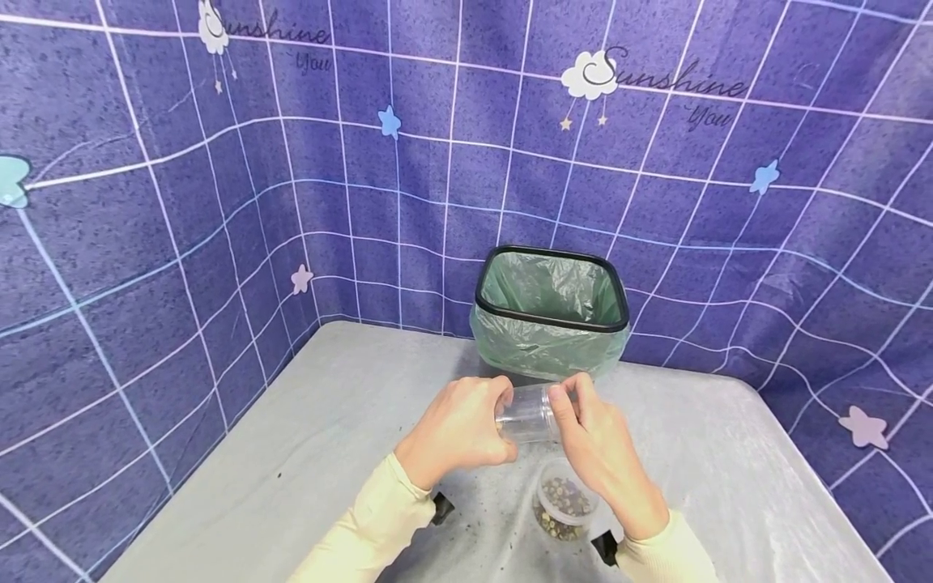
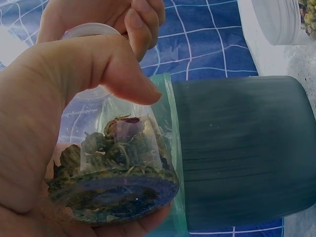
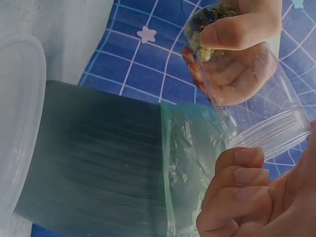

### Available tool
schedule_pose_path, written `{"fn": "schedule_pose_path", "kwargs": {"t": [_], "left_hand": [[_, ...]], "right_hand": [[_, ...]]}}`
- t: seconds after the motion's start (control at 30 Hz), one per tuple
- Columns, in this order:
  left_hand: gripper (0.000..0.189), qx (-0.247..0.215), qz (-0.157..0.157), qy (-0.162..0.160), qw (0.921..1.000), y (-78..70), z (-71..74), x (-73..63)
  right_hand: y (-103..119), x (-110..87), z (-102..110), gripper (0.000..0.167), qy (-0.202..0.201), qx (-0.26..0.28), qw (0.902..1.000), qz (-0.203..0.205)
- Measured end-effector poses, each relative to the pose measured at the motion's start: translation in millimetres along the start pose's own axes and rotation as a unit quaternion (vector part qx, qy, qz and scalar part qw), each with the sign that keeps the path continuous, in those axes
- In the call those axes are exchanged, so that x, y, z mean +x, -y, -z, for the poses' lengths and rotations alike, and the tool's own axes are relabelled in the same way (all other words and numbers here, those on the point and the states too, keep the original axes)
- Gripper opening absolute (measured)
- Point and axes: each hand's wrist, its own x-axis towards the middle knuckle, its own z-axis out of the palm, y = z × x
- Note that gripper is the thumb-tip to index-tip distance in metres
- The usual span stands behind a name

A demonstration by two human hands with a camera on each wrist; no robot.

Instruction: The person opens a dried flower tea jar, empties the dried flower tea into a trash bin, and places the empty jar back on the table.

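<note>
My left hand [image 1: 459, 425] grips a clear plastic jar [image 1: 526, 417], tipped on its side above the table. Dried flower heads and herbs [image 2: 116, 148] lie at the jar's bottom end, beside the left palm. At the threaded mouth, my right hand [image 1: 601, 437] has its fingers [image 3: 237, 197] curled against the rim, with the thumb on it too in the head view. Whether a lid sits on that mouth cannot be made out. Below the right hand stands a second clear jar [image 1: 564, 506], holding dried flowers and partly hidden by that hand.
A bin [image 1: 550, 348] with a green plastic liner and black rim stands just beyond the hands, against the blue gridded curtain [image 1: 408, 202]. Dark crumbs are scattered on the grey table cover [image 1: 306, 421]. A black strap piece shows at each wrist.
</note>
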Motion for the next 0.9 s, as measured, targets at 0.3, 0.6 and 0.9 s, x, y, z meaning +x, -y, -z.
{"fn": "schedule_pose_path", "kwargs": {"t": [0.3, 0.6, 0.9], "left_hand": [[0.039, -0.002, 0.001, 0.004, 1.0000, 0.5, -0.3, 0.2], [0.041, -0.007, 0.006, 0.003, 1.0000, 0.9, -0.7, 0.7], [0.041, 0.002, 0.008, 0.010, 0.9999, 0.3, -0.3, 0.6]], "right_hand": [[-0.4, 0.9, -0.9, 0.031, 0.006, 0.003, 0.9999, -0.012], [-2.3, 2.3, -1.7, 0.032, 0.014, 0.003, 0.9998, -0.016], [-2.2, 1.9, -2.9, 0.034, 0.020, 0.001, 0.9995, -0.024]]}}
